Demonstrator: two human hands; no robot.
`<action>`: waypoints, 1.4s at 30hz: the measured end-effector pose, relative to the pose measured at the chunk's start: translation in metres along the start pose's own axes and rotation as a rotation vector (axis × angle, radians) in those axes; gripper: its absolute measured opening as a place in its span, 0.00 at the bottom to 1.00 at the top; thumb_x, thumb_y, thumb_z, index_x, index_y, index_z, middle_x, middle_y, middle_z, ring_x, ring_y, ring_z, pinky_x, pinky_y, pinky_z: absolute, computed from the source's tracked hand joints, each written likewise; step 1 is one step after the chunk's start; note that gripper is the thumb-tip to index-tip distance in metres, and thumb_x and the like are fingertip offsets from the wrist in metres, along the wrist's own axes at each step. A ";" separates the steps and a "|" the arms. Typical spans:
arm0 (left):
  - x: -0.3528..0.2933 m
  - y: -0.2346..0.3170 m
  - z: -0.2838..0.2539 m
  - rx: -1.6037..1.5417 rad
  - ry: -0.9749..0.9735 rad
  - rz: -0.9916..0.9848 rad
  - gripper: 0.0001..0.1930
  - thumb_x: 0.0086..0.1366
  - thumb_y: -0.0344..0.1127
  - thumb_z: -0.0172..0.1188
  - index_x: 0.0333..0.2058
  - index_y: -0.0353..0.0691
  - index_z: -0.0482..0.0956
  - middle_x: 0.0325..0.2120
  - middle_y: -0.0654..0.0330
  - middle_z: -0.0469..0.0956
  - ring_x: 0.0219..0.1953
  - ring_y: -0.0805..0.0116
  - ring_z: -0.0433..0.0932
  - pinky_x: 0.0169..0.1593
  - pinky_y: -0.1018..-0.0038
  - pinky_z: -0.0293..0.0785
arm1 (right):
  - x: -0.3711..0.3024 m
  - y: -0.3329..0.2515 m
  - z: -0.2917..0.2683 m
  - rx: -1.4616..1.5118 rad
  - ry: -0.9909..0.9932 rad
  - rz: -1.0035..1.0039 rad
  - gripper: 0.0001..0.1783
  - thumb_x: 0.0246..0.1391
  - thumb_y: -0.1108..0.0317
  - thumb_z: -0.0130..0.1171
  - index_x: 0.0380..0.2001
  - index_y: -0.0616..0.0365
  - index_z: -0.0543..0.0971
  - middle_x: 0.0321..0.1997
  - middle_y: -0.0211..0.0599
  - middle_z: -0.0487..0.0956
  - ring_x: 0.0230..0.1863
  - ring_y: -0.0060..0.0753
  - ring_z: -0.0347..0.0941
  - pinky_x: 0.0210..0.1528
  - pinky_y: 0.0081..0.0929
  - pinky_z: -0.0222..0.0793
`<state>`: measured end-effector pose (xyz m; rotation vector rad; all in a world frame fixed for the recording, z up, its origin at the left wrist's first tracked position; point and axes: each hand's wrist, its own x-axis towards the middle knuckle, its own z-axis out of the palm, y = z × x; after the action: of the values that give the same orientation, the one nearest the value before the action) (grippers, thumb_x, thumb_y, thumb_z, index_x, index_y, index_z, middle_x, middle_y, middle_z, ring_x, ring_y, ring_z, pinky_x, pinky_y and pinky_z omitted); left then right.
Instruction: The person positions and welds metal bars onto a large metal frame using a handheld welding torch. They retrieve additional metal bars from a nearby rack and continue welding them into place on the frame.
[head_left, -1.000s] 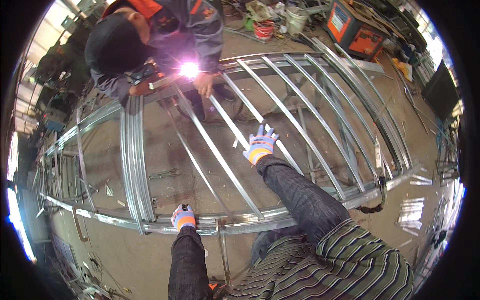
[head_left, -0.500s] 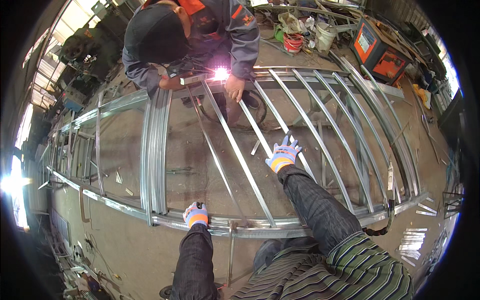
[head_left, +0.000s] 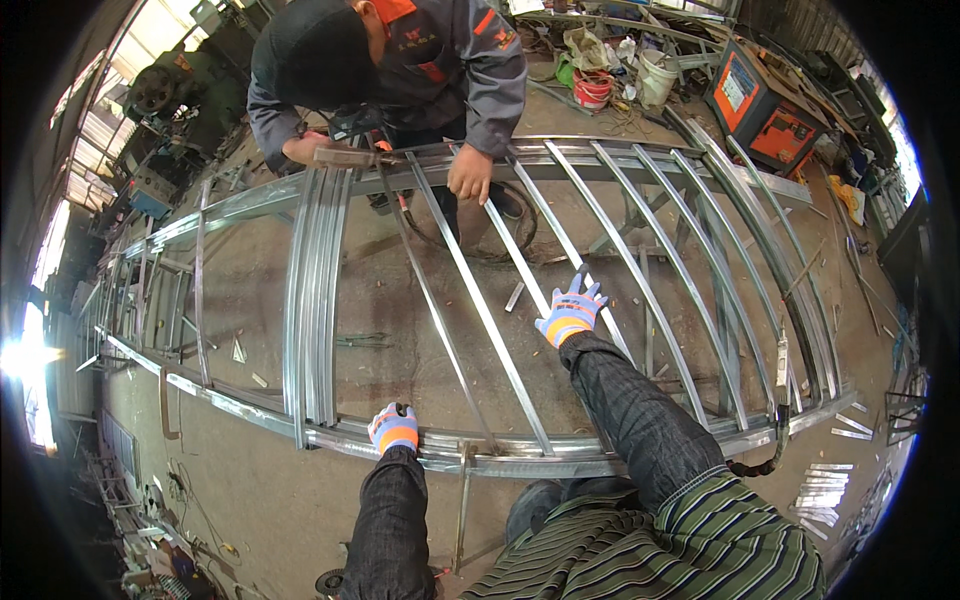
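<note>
My left hand [head_left: 394,428], in a blue-grey and orange work glove, is closed over the near metal rail [head_left: 440,455] of a large frame. Out over the middle of the frame, my right hand [head_left: 572,310], gloved alike, lies with fingers spread on the slanting metal bars. One bar [head_left: 525,265] passes under or beside its thumb side. Several more bars run between the near rail and the far rail [head_left: 630,152]. Opposite me a co-worker [head_left: 430,70] leans over the far rail. One bare hand [head_left: 470,175] of theirs touches the end of a bar.
A bundle of metal channels [head_left: 316,300] crosses the frame on the left. A clamp [head_left: 464,480] hangs from the near rail, and a welding holder with a black cable [head_left: 770,455] hangs at the right. Behind stand an orange machine [head_left: 765,105], a red bucket [head_left: 593,90] and a white bucket [head_left: 655,78].
The bright welding glare at the far rail has gone out. The co-worker's hands stay near the same spots. My hands keep their places, and the view has shifted slightly.
</note>
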<state>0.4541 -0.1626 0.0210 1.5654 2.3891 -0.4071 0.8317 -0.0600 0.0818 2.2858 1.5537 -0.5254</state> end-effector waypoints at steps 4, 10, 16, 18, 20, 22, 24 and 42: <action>0.000 0.001 0.000 -0.010 -0.020 -0.011 0.22 0.66 0.57 0.55 0.47 0.50 0.85 0.47 0.57 0.85 0.53 0.58 0.81 0.59 0.61 0.70 | 0.000 0.004 -0.004 0.014 -0.012 0.012 0.49 0.49 0.33 0.64 0.72 0.39 0.66 0.81 0.55 0.43 0.77 0.71 0.46 0.71 0.71 0.47; 0.001 0.000 0.001 -0.024 -0.020 -0.004 0.23 0.65 0.57 0.56 0.49 0.49 0.84 0.48 0.57 0.84 0.54 0.57 0.80 0.60 0.61 0.69 | -0.030 -0.034 -0.011 0.182 0.125 -0.096 0.56 0.50 0.27 0.59 0.75 0.47 0.60 0.81 0.54 0.47 0.78 0.68 0.46 0.73 0.71 0.43; -0.003 -0.001 -0.002 -0.066 -0.013 -0.008 0.20 0.65 0.55 0.57 0.44 0.49 0.86 0.45 0.57 0.85 0.53 0.57 0.80 0.59 0.61 0.70 | -0.025 -0.089 -0.016 0.105 -0.029 -0.095 0.60 0.47 0.28 0.63 0.77 0.44 0.53 0.82 0.51 0.42 0.79 0.65 0.44 0.73 0.68 0.48; -0.004 -0.001 0.000 -0.075 0.065 0.022 0.18 0.65 0.55 0.56 0.41 0.50 0.86 0.43 0.57 0.85 0.50 0.55 0.81 0.57 0.60 0.72 | -0.016 -0.088 -0.017 0.141 -0.044 -0.101 0.59 0.47 0.30 0.65 0.77 0.44 0.55 0.82 0.51 0.42 0.79 0.65 0.44 0.73 0.67 0.49; -0.003 -0.002 0.004 -0.092 0.079 0.029 0.18 0.65 0.55 0.56 0.41 0.50 0.86 0.42 0.57 0.85 0.51 0.56 0.81 0.57 0.60 0.71 | -0.013 -0.087 -0.017 0.108 -0.067 -0.094 0.58 0.47 0.31 0.64 0.76 0.43 0.56 0.82 0.50 0.42 0.79 0.65 0.44 0.73 0.66 0.49; -0.003 -0.003 0.006 -0.071 0.064 0.024 0.18 0.65 0.55 0.56 0.42 0.50 0.85 0.43 0.57 0.85 0.51 0.56 0.81 0.57 0.60 0.72 | -0.014 -0.087 -0.018 0.109 -0.065 -0.117 0.55 0.48 0.31 0.64 0.75 0.38 0.59 0.83 0.47 0.43 0.79 0.65 0.45 0.73 0.65 0.49; -0.002 -0.003 0.008 -0.061 0.075 0.026 0.19 0.66 0.55 0.55 0.43 0.50 0.85 0.44 0.56 0.85 0.52 0.55 0.81 0.57 0.60 0.72 | -0.016 -0.089 -0.019 0.091 -0.054 -0.113 0.52 0.48 0.32 0.64 0.73 0.39 0.63 0.82 0.49 0.42 0.79 0.66 0.45 0.73 0.66 0.49; -0.004 0.001 -0.001 -0.044 0.068 0.036 0.20 0.64 0.55 0.57 0.43 0.47 0.84 0.45 0.54 0.84 0.51 0.54 0.81 0.55 0.60 0.73 | -0.008 -0.092 -0.007 0.014 0.016 -0.119 0.47 0.47 0.31 0.65 0.67 0.43 0.72 0.81 0.47 0.49 0.76 0.65 0.51 0.69 0.66 0.57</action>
<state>0.4565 -0.1648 0.0236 1.6252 2.3995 -0.2969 0.7441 -0.0312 0.0862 2.2230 1.7069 -0.5512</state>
